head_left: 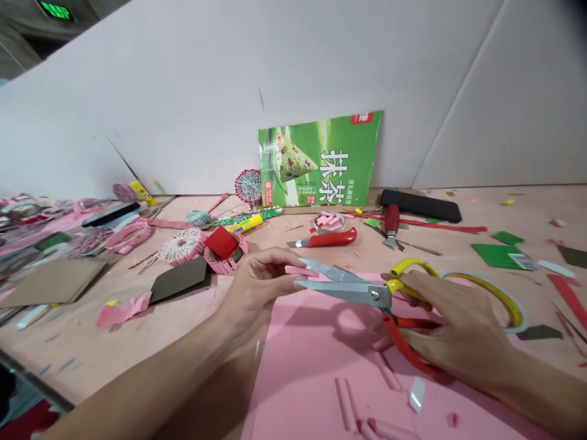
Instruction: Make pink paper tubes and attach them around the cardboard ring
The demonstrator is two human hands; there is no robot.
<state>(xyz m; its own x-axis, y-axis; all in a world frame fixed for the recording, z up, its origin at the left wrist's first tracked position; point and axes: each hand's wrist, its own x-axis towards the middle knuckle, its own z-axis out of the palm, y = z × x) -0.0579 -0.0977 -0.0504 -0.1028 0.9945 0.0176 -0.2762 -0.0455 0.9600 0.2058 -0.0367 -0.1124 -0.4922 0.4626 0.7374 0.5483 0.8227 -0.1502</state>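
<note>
- On the pink work table point(82, 348), center front: L hand point(259, 284) and R hand point(458, 324) work above a pink card sheet point(312, 379).
- L hand: fingers pressed together, tips pinching a pink paper strip point(298, 270) against the thumb.
- Strip position: held horiz. over the sheet, w/ its free end at the blades of the scissors point(367, 296).
- R hand: fingers curled round the yellow and red handles; exact finger placement in the bows partly hidden.
- Scissors: steel blades slightly parted, tips pointing at L hand.
- On sheet, nr R hand: cut pink strips point(346, 403).
- Just R of scissors: tape roll point(516, 311).
- Behind hands, L to R: pink paper ring model point(224, 260) w/ red square on it, glue stick point(246, 223), red utility knife point(330, 239), clear dish point(329, 221) of pink bits, red-handled craft knife point(391, 223).
- Rear: green booklet point(321, 159) leaning on white board point(183, 104).
</note>
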